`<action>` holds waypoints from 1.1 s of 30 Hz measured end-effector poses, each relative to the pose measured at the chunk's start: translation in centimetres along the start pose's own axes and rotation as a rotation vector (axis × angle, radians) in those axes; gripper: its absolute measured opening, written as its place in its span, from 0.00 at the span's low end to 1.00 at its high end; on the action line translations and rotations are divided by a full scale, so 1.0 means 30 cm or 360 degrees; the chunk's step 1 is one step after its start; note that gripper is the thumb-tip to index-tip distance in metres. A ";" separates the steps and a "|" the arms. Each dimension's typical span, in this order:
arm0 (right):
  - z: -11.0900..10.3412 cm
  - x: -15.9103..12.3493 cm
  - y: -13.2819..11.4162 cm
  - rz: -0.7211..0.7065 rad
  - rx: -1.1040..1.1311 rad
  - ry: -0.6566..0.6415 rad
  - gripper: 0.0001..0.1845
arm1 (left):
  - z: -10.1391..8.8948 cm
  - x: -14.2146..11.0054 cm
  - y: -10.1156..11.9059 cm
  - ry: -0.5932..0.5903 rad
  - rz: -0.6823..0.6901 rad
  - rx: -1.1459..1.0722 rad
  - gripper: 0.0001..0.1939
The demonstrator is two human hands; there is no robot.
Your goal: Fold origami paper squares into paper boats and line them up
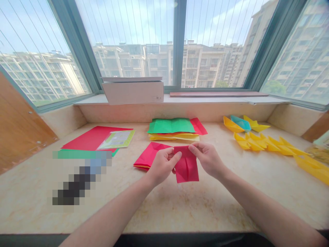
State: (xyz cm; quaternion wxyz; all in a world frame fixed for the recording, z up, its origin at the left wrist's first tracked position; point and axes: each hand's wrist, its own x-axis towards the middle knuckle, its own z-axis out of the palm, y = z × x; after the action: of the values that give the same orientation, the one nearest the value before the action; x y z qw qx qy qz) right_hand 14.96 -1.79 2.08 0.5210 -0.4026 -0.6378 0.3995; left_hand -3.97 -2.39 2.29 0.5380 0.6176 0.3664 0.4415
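Observation:
Both hands hold up a small folded sheet of red paper (187,168) above the stone counter. My left hand (162,164) pinches its upper left corner between thumb and fingers. At the upper right corner, my right hand (207,156) grips the edge the same way. A vertical crease or fold runs down the middle of the sheet, and its top edge looks folded. Just behind my left hand lies a stack of red folded paper (148,156) with a little yellow showing underneath. Farther back rests a pile of creased sheets, with green paper (172,125) on top and red and yellow below.
Flat red sheets (87,137) lie at the left under a clear packet (118,139), with a green sheet's edge below. A blurred-out object (77,183) sits in front. Folded yellow paper boats (264,142) and a blue one (240,122) stand right. A white box (133,92) occupies the windowsill.

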 end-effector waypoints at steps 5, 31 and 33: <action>0.010 -0.014 -0.006 -0.0101 -0.0197 -0.0125 0.15 | -0.007 0.001 -0.003 -0.0003 0.0026 0.0127 0.16; -0.001 0.003 -0.001 0.0010 -0.0028 0.0086 0.19 | -0.023 0.016 -0.008 -0.0128 -0.0023 0.0049 0.20; -0.001 0.008 0.002 0.0001 -0.0015 0.0096 0.20 | -0.021 0.017 -0.016 -0.0086 0.0003 0.0075 0.20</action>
State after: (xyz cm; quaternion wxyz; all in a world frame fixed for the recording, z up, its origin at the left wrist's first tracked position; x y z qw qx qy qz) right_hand 14.98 -1.55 2.11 0.5380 -0.4172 -0.6235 0.3843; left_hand -4.38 -1.64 1.93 0.5327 0.6420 0.3615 0.4164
